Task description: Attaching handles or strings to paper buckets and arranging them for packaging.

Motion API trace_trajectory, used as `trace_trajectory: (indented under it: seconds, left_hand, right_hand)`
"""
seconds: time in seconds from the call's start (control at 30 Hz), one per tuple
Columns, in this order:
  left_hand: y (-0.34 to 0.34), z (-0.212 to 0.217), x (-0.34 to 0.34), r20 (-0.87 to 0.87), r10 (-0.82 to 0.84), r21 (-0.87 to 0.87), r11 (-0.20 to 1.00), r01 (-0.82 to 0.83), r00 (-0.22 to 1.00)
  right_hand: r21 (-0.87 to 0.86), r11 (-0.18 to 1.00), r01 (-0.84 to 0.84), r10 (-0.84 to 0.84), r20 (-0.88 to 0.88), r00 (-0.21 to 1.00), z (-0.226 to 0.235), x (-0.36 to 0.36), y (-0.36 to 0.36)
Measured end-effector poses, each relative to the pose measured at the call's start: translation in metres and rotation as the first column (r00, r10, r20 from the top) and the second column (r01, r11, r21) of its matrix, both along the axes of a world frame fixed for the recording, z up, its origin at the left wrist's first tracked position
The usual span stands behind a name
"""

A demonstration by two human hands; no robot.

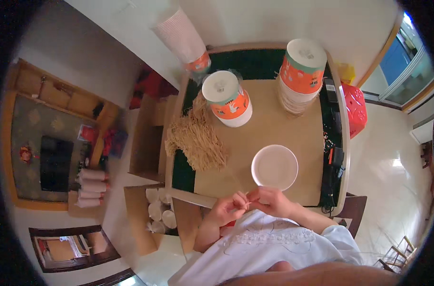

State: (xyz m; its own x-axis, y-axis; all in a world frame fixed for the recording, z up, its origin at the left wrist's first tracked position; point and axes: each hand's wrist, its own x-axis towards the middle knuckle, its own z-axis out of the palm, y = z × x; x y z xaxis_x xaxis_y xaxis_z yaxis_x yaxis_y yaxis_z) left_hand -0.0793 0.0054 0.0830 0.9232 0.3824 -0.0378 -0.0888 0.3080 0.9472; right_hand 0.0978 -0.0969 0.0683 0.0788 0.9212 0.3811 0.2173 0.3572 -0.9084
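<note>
My left hand (230, 208) and my right hand (271, 201) meet at the table's near edge, fingertips pinched close together. Something thin and pale shows between them, too small to name. Just beyond my right hand, a white paper bowl (274, 167) stands upright with its inside showing. Left of it lies a loose bundle of tan paper-like strands (196, 138). Upside-down orange and green paper bowls (232, 107) are stacked behind the bundle. At the far right is a taller upside-down bowl stack (302, 71), with tan strands around its lower part.
Brown board (260, 138) covers most of the green tabletop. A long sleeve of nested bowls (183, 40) leans at the far left corner. Small dark devices and cables (337, 155) line the right edge. An open carton of white bowls (160, 209) stands left; a red stool (354, 107) stands right.
</note>
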Motion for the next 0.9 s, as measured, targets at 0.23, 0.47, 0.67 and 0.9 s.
trace_trajectory:
  seconds: [0.23,0.47,0.67,0.9]
  left_hand:
    - [0.012,-0.031,0.006,-0.123,0.056,0.04,0.998,-0.052,0.991]
    - [0.111,-0.034,-0.011,-0.463,0.613,0.489,0.779,-0.393,0.64]
    - [0.216,-0.089,-0.046,-0.454,0.797,0.733,0.588,-0.342,0.398]
    - [0.1,-0.098,0.025,-0.307,0.755,0.894,0.437,-0.096,0.579]
  right_hand:
    - [-0.233,0.972,-0.01,-0.117,-0.523,0.845,0.007,0.006,-0.009]
    - [-0.266,0.942,0.204,-0.333,-0.672,0.662,0.03,0.059,-0.035]
    - [-0.003,0.895,0.447,-0.37,-0.565,0.737,0.048,0.095,-0.083]
    - [0.124,0.42,0.899,-0.653,-0.647,0.394,0.064,0.157,-0.182]
